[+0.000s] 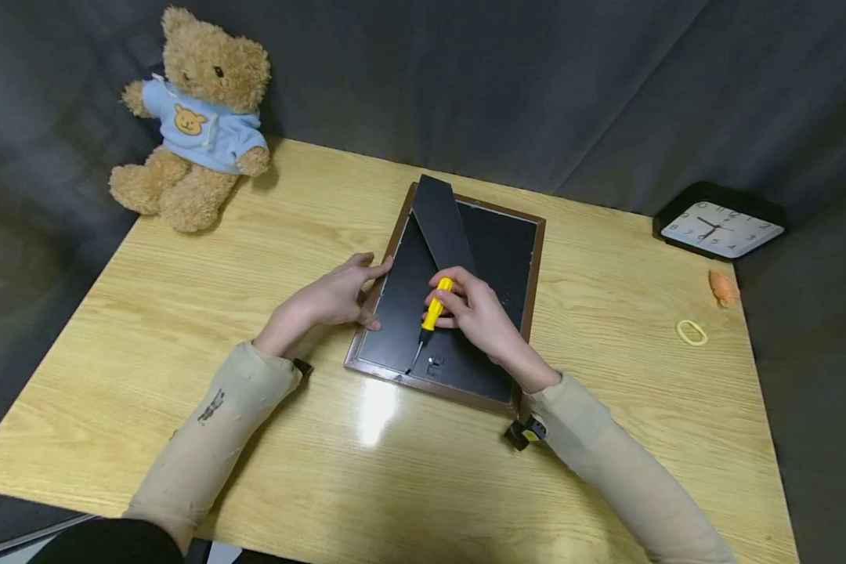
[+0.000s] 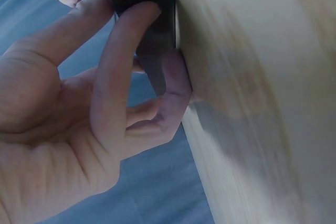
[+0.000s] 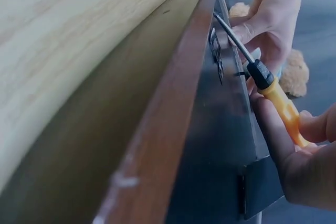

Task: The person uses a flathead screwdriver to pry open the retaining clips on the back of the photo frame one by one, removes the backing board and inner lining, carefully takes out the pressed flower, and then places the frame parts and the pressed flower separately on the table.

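A brown-rimmed picture frame (image 1: 532,290) lies face down, its black backing board (image 1: 402,313) showing. A black easel stand leg (image 1: 440,211) runs along the back. My right hand (image 1: 475,313) grips the yellow handle of a screwdriver (image 1: 437,305). The screwdriver's shaft (image 3: 235,39) slants down, its tip at the board's near edge beside the rim. A small metal hanger (image 1: 434,362) sits just right of the tip. My left hand (image 1: 338,294) rests on the frame's left side, thumb over the back. In the left wrist view, its fingers (image 2: 113,77) touch the outer edge.
A teddy bear (image 1: 207,125) in a blue hoodie sits at the back left of the wooden table (image 1: 183,313). At the right stand a black clock (image 1: 722,223), a small orange object (image 1: 722,288) and a pale yellow ring (image 1: 691,333). Dark curtains hang behind.
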Available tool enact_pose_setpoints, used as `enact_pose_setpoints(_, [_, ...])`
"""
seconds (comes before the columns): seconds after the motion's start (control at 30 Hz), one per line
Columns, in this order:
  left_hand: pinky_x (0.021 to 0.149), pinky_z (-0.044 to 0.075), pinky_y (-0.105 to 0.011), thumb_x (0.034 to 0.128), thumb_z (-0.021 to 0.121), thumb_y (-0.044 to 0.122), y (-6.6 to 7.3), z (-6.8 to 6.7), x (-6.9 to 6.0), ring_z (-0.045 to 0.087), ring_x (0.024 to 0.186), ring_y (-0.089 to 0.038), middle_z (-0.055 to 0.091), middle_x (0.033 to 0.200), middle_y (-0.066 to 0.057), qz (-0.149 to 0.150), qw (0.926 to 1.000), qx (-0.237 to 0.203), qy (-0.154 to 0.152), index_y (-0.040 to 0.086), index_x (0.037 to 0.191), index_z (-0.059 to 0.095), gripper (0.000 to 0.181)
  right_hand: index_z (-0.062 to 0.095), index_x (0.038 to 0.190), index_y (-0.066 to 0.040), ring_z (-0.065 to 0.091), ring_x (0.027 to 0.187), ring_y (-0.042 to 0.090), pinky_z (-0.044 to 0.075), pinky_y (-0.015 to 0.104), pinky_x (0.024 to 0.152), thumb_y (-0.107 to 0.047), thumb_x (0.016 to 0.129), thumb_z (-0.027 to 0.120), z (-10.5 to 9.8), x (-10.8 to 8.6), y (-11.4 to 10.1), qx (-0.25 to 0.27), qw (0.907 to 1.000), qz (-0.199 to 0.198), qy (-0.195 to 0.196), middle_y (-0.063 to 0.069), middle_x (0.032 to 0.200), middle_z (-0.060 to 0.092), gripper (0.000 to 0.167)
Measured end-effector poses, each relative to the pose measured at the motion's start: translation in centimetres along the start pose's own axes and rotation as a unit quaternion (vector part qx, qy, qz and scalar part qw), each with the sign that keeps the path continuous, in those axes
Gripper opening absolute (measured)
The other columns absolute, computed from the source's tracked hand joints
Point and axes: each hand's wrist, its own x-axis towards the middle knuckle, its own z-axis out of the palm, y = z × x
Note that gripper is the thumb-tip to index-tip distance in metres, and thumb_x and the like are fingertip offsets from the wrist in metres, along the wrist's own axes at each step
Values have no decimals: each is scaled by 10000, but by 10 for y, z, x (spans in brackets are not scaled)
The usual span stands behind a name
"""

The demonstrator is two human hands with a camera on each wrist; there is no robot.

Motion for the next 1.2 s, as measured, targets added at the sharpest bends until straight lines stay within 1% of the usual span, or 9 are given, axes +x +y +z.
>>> enact_pose_setpoints(0.13, [1248,246,-629,843,934,179,0,1,-1,115,1594,-487,33,1738,-318,-51,10000,-68,42,117,1705,227,1117,546,1343,106,746,1048,411,635,346,828,37,1110,508,-2,0,-2,182,9998,55,47,281,1171,687,246])
enact_pose_setpoints(0.2, [1240,254,-640,841,936,178,1,1,-1,132,1583,-509,25,1731,-334,-95,9999,-82,60,126,1705,231,1116,548,1346,105,746,1045,404,635,344,827,36,1108,511,-3,2,-2,178,9998,47,33,282,1173,688,250])
enact_pose_setpoints(0.3, [1233,265,-647,840,938,184,2,-1,-2,160,1569,-530,26,1727,-342,-209,9997,-48,79,149,1706,231,1119,545,1360,108,743,1043,390,637,353,833,37,1107,514,-3,5,-3,218,9997,9,-89,284,1181,684,264])
enact_pose_setpoints(0.47, [1231,282,-637,864,925,186,4,0,-3,202,1557,-537,60,1724,-346,-259,9995,-5,170,119,1705,219,1100,548,1367,96,739,1046,372,634,347,842,42,1097,532,-5,8,-7,143,9996,-97,-207,270,1186,685,275])
enact_pose_setpoints(0.57, [1223,310,-623,880,914,188,4,1,-3,238,1547,-533,76,1726,-340,-253,9994,-67,226,98,1705,204,1092,554,1363,95,738,1052,379,633,335,837,46,1091,543,-9,9,-9,46,9998,-146,-162,268,1186,686,277])
enact_pose_setpoints(0.67, [1218,327,-611,881,914,197,3,2,-1,262,1542,-522,88,1730,-326,-238,9993,-97,255,92,1705,198,1097,548,1370,101,736,1064,392,633,343,846,41,1097,534,-11,9,-9,78,9997,-148,-186,273,1193,682,281])
enact_pose_setpoints(0.87, [1248,280,-587,873,921,188,1,1,1,256,1556,-480,155,1737,-277,-87,9995,-76,311,75,1701,195,1107,529,1390,80,738,1061,382,634,361,852,4,1118,510,-11,12,-6,126,9997,-100,-202,254,1183,700,283])
enact_pose_setpoints(1.03, [1254,264,-589,877,918,189,1,1,2,249,1558,-482,168,1739,-263,-104,9995,-59,295,82,1705,183,1112,502,1385,54,752,1006,339,640,362,832,-24,1131,490,-10,10,-7,-78,9995,-112,-280,227,1149,733,266])
enact_pose_setpoints(1.2, [1258,255,-588,875,919,192,0,2,1,238,1562,-483,159,1739,-270,-126,9995,-62,281,80,1705,180,1118,510,1353,60,757,953,317,648,362,792,4,1114,513,-8,4,-12,-494,9971,-426,-388,211,1114,733,245])
